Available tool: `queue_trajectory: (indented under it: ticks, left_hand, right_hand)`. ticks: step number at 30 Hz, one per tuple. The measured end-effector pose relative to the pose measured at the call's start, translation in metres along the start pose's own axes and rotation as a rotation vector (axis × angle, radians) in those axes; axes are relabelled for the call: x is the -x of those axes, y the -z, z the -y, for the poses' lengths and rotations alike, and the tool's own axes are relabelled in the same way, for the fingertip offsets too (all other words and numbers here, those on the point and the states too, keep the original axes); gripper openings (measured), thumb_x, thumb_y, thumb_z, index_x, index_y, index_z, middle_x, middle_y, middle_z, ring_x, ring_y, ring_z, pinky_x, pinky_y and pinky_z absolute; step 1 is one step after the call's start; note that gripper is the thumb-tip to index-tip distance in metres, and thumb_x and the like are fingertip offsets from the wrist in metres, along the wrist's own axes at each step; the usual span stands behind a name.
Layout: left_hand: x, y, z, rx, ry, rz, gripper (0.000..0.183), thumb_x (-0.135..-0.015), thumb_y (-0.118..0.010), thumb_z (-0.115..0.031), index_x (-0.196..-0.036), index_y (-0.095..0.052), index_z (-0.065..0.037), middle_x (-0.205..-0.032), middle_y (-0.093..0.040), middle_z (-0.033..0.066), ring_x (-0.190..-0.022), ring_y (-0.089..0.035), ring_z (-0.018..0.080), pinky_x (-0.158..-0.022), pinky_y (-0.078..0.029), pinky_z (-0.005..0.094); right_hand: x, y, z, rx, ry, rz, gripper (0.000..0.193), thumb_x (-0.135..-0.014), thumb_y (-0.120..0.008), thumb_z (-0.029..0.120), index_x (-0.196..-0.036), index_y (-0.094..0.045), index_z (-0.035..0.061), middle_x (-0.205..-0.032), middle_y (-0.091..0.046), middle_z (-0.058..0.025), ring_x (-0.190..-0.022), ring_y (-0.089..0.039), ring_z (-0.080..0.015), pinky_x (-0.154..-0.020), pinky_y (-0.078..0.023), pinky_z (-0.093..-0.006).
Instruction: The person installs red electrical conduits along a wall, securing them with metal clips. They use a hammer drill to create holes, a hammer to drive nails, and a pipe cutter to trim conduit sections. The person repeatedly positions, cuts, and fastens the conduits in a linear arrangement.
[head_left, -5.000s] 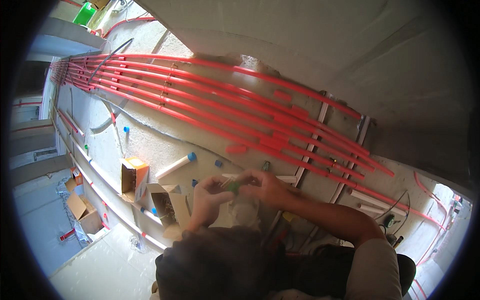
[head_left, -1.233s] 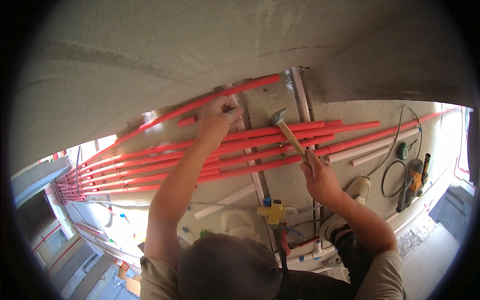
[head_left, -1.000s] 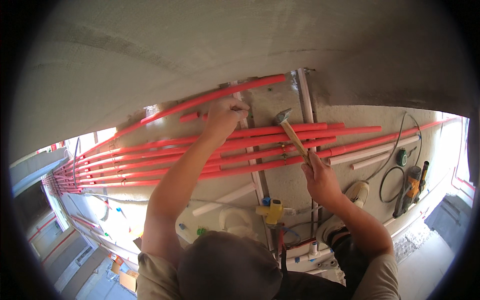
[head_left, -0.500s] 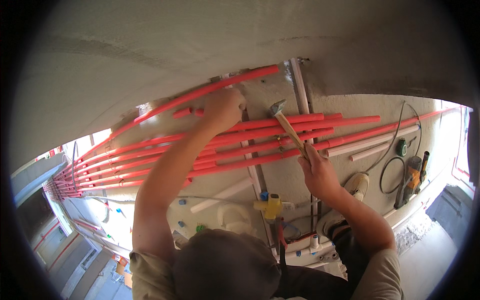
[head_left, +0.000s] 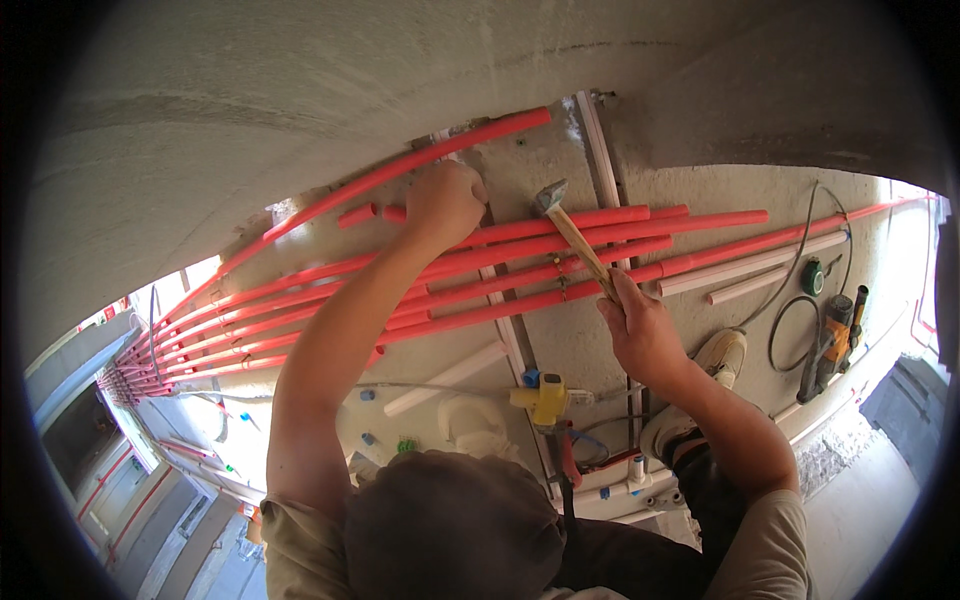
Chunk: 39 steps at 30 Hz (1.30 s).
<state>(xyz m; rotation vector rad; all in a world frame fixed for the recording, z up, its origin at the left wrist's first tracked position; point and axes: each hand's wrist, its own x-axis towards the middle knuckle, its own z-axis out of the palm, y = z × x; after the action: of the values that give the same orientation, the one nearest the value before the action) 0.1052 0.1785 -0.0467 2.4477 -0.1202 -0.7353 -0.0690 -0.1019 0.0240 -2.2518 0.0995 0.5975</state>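
Note:
My right hand [head_left: 645, 335] is wrapped round the wooden handle of a hammer [head_left: 577, 240]. The hammer's metal head points away from me, over the floor just beyond a bundle of red pipes [head_left: 540, 243]. Beyond most of that bundle, my left hand [head_left: 445, 200] is closed in a fist close to the floor. Whatever its fingers hold is hidden. Past the fist runs one more red pipe [head_left: 400, 180], near the foot of the wall. Two short red pieces, one a loose stub [head_left: 356, 216], show left of the fist.
The grey wall [head_left: 400, 70] rises beyond the pipes. A yellow tool [head_left: 548, 400] stands near my knees. White pipes [head_left: 755, 262], a green tape measure [head_left: 813, 278] and an orange-black power tool [head_left: 836, 340] with a cable are at the right. Small blue fittings [head_left: 367, 396] lie nearer.
The view has shifted slightly, so the pipes and floor things sit a little higher at the right. Both hands keep nearly the same pose, the hammer still in the right one.

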Motion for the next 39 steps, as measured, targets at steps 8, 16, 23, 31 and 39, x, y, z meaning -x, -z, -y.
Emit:
queue_trajectory:
  ticks: [8, 16, 23, 31, 39]
  left_hand:
    - [0.002, -0.005, -0.009, -0.201, -0.043, -0.119, 0.011, -0.080, -0.075, -0.009, -0.088, -0.081, -0.008, -0.084, -0.078, 0.0127, -0.082, -0.077, 0.0303, -0.073, -0.058, 0.0433]
    - [0.006, -0.010, -0.013, -0.249, -0.047, -0.122, 0.008, -0.083, -0.077, -0.015, -0.087, -0.078, -0.009, -0.089, -0.076, 0.0164, -0.090, -0.074, 0.0372, -0.079, -0.057, 0.0514]
    - [0.007, -0.014, -0.012, -0.298, -0.098, -0.154, 0.009, -0.082, -0.070, -0.011, -0.086, -0.075, -0.004, -0.089, -0.075, 0.0200, -0.090, -0.073, 0.0410, -0.080, -0.056, 0.0539]
    - [0.060, -0.022, 0.003, 0.010, -0.206, -0.482, 0.018, -0.091, -0.074, -0.022, -0.087, -0.073, -0.005, -0.091, -0.073, 0.0119, -0.085, -0.072, 0.0365, -0.070, -0.056, 0.0514]
    - [0.105, -0.054, 0.005, -0.142, -0.240, -0.576, 0.023, -0.091, -0.077, -0.021, -0.076, -0.066, -0.008, -0.077, -0.062, 0.0070, -0.059, -0.063, 0.0291, -0.054, -0.049, 0.0414]
  right_hand:
    - [-0.002, 0.001, 0.004, -0.027, 0.011, -0.032, 0.042, -0.102, -0.064, 0.013, -0.140, -0.054, -0.0027, -0.100, -0.068, -0.0316, -0.096, -0.067, -0.0526, -0.078, -0.054, -0.0524]
    - [-0.004, 0.009, 0.004, -0.021, -0.021, 0.017, 0.040, -0.105, -0.058, 0.022, -0.141, -0.052, 0.0065, -0.104, -0.070, -0.0303, -0.096, -0.067, -0.0525, -0.079, -0.053, -0.0603]
    - [-0.011, 0.018, 0.008, 0.031, -0.103, 0.106, 0.035, -0.104, -0.063, 0.019, -0.134, -0.053, 0.0022, -0.095, -0.068, -0.0303, -0.090, -0.065, -0.0529, -0.073, -0.051, -0.0559]
    - [-0.013, 0.014, 0.003, 0.044, -0.055, 0.060, 0.034, -0.104, -0.063, 0.018, -0.133, -0.057, 0.0032, -0.086, -0.066, -0.0262, -0.082, -0.067, -0.0478, -0.069, -0.052, -0.0502]
    - [-0.032, 0.058, 0.009, 0.142, 0.307, 0.004, 0.030, -0.100, -0.067, 0.012, -0.128, -0.063, 0.0016, -0.080, -0.067, -0.0194, -0.071, -0.071, -0.0372, -0.063, -0.055, -0.0425]
